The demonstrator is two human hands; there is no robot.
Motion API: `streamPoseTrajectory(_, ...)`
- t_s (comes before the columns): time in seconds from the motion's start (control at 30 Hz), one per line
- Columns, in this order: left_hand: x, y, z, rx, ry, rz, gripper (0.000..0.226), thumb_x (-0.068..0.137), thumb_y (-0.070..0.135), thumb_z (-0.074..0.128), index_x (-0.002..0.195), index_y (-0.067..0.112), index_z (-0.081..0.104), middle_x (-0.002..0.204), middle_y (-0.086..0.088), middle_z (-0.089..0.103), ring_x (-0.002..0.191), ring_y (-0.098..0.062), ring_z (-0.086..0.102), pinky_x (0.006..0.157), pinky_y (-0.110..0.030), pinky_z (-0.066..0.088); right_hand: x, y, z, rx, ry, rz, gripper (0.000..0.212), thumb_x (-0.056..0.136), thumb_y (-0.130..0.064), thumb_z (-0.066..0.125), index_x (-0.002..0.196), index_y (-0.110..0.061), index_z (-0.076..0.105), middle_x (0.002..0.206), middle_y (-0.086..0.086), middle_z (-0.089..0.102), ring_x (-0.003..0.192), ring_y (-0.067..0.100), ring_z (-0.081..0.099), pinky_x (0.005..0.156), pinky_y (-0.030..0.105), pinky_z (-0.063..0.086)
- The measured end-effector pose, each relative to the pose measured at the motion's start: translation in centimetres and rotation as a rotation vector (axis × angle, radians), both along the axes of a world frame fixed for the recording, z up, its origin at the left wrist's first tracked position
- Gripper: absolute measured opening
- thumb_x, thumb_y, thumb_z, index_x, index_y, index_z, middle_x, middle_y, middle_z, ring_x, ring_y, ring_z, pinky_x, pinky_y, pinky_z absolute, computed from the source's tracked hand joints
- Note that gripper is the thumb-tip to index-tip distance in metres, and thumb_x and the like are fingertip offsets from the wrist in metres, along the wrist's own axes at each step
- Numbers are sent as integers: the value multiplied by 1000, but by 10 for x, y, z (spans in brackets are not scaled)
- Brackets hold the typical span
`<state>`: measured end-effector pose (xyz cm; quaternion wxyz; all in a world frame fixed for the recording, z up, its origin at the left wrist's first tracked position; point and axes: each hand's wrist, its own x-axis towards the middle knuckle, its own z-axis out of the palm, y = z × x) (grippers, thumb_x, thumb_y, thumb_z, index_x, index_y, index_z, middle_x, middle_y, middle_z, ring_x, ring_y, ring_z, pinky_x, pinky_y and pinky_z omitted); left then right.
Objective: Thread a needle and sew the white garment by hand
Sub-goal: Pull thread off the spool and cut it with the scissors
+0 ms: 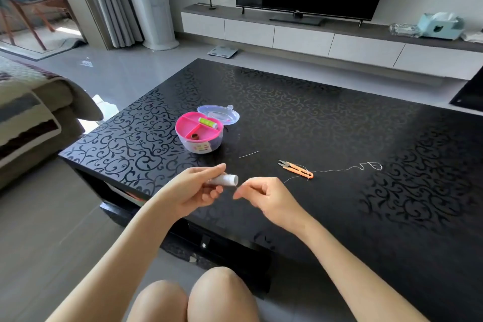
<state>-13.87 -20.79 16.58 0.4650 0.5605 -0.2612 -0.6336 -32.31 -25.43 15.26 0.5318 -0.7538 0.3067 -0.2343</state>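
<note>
My left hand (194, 189) grips a white thread spool (225, 180) above the near edge of the black table (339, 125). My right hand (264, 195) is just right of the spool, thumb and forefinger pinching the fine thread end close to it. A cut length of white thread (345, 168) lies on the table, running right from the orange snips (296, 168). A bare needle (248, 154) lies on the table between the snips and the sewing box. No white garment is in view.
A pink round sewing box (199, 133) holds a green spool (207, 122) and a thimble; its clear lid (222, 113) lies behind it. A sofa (31, 112) stands at the left, a TV unit (313, 34) beyond the table. My knees are below.
</note>
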Motion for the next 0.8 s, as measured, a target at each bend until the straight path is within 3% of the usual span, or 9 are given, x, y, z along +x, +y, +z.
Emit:
streamPoseTrajectory(0.07,5,3,-7,27,-61,8,24,90,24,60,86,1,67,55,-6,52,42,-7,44,35,-12,33,-14,-6,2,-77,26,-68,23,95,-22,56,78,-16,70,50,-6,43,52,9,34,52,23,28)
streamPoseTrajectory(0.13,10,5,-12,44,-64,59,27,90,23,60,72,6,70,57,-7,52,44,-9,45,36,-12,34,-30,-9,7,-124,38,-116,24,95,-24,57,74,-17,68,50,1,43,53,10,35,53,23,28)
streamPoseTrajectory(0.2,19,6,-17,54,10,178,41,92,21,58,54,11,67,58,-7,49,42,-8,45,35,-11,33,-50,-11,12,-138,71,-154,24,95,-17,57,74,-11,67,46,-10,39,49,4,31,51,17,26)
streamPoseTrajectory(0.33,46,8,-20,74,228,368,23,96,20,51,79,6,58,50,-2,46,35,-4,41,30,-9,28,-95,-17,7,-134,181,-240,25,93,-11,58,70,-8,67,51,-12,52,50,-1,42,56,13,32)
streamPoseTrajectory(0.6,76,13,-19,81,-38,435,19,94,15,55,81,1,57,45,-3,46,32,-7,36,29,-11,24,-173,-31,-35,-231,610,-464,32,90,-16,60,58,-19,60,50,-11,54,51,7,45,58,30,35)
streamPoseTrajectory(0.7,81,13,-13,64,7,514,17,95,16,52,82,6,55,43,-1,45,31,-5,35,29,-11,23,-198,-29,-42,-203,686,-507,33,89,-16,62,56,-19,62,53,1,56,59,21,53,60,30,37)
streamPoseTrajectory(0.8,84,13,-8,28,104,576,20,98,19,48,80,11,51,40,2,43,29,-3,33,29,-10,22,-216,-26,-47,-136,806,-490,33,88,-19,63,56,-23,66,50,-2,57,59,21,56,62,32,42)
